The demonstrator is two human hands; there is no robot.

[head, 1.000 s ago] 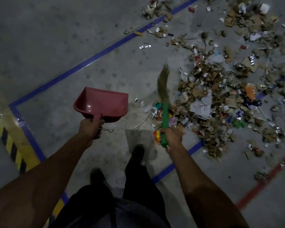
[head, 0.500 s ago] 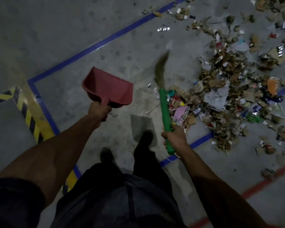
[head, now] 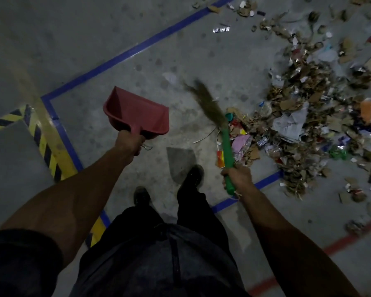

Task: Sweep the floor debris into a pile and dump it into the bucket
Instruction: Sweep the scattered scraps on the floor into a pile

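Right hand (head: 237,175) curled around the green handle of a broom (head: 220,129), I hold its blurred bristles over the concrete floor (head: 159,52), just left of the debris (head: 304,125). With my left hand (head: 129,140) I grip the handle of a red dustpan (head: 137,112), raised above the floor with its mouth tilted away. Scraps of cardboard, paper and foil spread across a blue floor line (head: 268,181).
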